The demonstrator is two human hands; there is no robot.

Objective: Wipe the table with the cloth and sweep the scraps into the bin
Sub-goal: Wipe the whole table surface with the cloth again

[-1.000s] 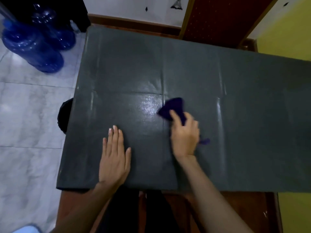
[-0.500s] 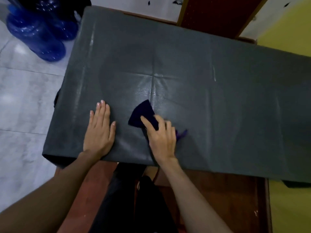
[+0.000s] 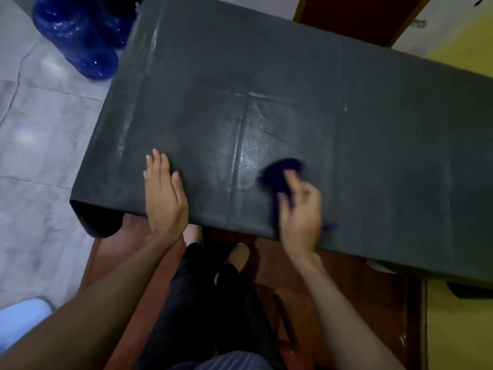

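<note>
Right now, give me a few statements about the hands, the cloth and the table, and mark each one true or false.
1. The right hand holds the dark blue cloth against the table. True.
2. The left hand grips a brush. False: it lies flat and empty on the table.
3. Blue water bottles stand on the floor by the table's far left corner. True.
4. The table cover is bright red. False: it is dark grey.
</note>
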